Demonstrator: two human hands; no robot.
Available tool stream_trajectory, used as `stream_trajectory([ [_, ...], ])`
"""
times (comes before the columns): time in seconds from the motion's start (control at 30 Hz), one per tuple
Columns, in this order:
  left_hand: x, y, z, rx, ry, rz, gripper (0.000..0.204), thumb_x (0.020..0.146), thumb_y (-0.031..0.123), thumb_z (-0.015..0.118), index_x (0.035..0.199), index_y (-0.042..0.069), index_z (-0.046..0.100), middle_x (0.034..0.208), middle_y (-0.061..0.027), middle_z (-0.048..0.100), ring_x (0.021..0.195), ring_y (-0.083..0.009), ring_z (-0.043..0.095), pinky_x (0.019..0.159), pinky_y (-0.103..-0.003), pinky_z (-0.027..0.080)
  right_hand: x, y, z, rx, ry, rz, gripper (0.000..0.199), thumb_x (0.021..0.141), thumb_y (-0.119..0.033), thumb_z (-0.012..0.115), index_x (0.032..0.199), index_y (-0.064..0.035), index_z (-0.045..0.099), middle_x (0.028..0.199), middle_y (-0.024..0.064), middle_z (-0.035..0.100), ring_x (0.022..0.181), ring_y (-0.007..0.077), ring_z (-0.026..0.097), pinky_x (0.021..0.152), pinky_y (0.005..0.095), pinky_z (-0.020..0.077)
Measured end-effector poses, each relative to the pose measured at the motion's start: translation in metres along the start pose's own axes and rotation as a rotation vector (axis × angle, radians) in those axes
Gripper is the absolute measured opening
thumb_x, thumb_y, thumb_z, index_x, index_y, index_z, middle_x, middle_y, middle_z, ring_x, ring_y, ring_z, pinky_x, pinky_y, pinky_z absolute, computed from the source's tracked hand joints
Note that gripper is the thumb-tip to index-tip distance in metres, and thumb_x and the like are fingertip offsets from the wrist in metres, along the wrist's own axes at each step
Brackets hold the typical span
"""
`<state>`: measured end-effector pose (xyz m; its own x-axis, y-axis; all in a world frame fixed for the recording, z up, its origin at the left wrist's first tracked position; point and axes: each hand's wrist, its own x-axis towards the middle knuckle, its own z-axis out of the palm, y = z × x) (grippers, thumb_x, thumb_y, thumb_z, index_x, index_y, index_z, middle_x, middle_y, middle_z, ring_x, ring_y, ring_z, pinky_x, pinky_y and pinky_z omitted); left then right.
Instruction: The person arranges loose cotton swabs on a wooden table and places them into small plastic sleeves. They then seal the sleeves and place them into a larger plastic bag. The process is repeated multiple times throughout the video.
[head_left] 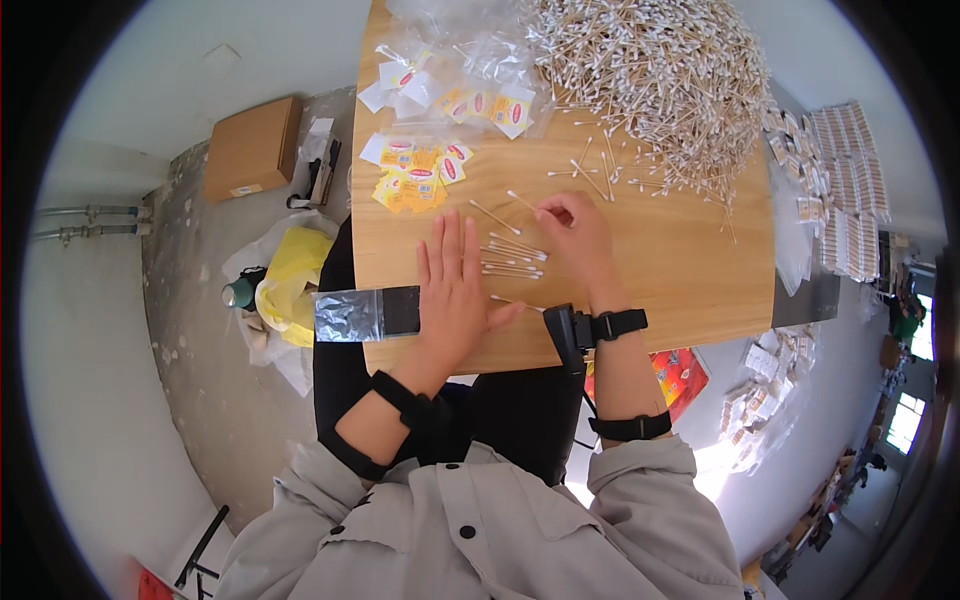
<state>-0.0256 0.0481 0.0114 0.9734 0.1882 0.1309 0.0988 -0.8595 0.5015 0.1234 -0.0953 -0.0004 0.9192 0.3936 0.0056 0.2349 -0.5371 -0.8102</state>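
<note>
My right hand is closed in a pinch on one cotton swab, whose white tip points to the left. Flat on the wooden table lies my left hand, fingers stretched out and thumb apart. Its palm side partly covers a black strip next to a small clear zip bag at the table's left edge. Between my hands several cotton swabs lie roughly side by side. One more swab rests by my left thumb.
A large heap of cotton swabs covers the far right of the table, with stray ones before it. Yellow and white printed cards and clear plastic bags lie far left. Bundled swabs stand beyond the right edge. A cardboard box sits on the floor.
</note>
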Motion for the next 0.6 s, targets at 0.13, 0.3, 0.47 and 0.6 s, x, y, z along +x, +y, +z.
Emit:
stream_trajectory([
  [0.13,0.033,-0.012,-0.002,0.051,-0.046,0.125,0.118,0.063,0.054,0.081,0.149,-0.006,0.025,0.156,-0.0265,0.021,0.146,-0.0444,0.016,0.117,-0.055,0.017,-0.002,-0.004,-0.001,-0.13,0.095,0.088,0.007,0.083,-0.014,0.07,0.088,-0.0094,0.069,0.085,0.0061,0.063,0.078,0.0213,0.064,0.067,0.0347,0.0513],
  [0.3,0.021,-0.01,0.021,0.1,-0.081,0.09,0.117,0.062,0.061,0.077,0.147,-0.005,0.03,0.155,-0.0249,0.025,0.146,-0.0408,0.019,0.117,-0.053,0.018,-0.01,-0.012,0.022,-0.215,0.158,-0.03,0.005,0.082,-0.013,0.069,0.086,-0.0104,0.068,0.084,0.0056,0.061,0.082,0.0223,0.063,0.069,0.0363,0.051],
  [0.47,-0.003,0.01,0.017,0.032,-0.076,0.041,0.116,0.065,0.058,0.078,0.149,-0.003,0.028,0.156,-0.0257,0.021,0.146,-0.0433,0.018,0.116,-0.054,0.018,-0.027,-0.004,0.017,0.007,0.097,-0.225,0.011,0.085,-0.01,0.068,0.095,-0.0079,0.069,0.09,0.009,0.057,0.087,0.0236,0.059,0.074,0.034,0.0493],
  [0.6,0.002,0.005,0.004,0.085,-0.116,0.08,0.117,0.065,0.059,0.078,0.151,-0.001,0.026,0.158,-0.0229,0.019,0.148,-0.0384,0.017,0.117,-0.055,0.016,-0.063,0.005,0.009,0.273,0.425,0.07,0.018,0.086,-0.009,0.068,0.104,-0.005,0.067,0.099,0.0118,0.055,0.09,0.0241,0.058,0.076,0.033,0.0482],
])
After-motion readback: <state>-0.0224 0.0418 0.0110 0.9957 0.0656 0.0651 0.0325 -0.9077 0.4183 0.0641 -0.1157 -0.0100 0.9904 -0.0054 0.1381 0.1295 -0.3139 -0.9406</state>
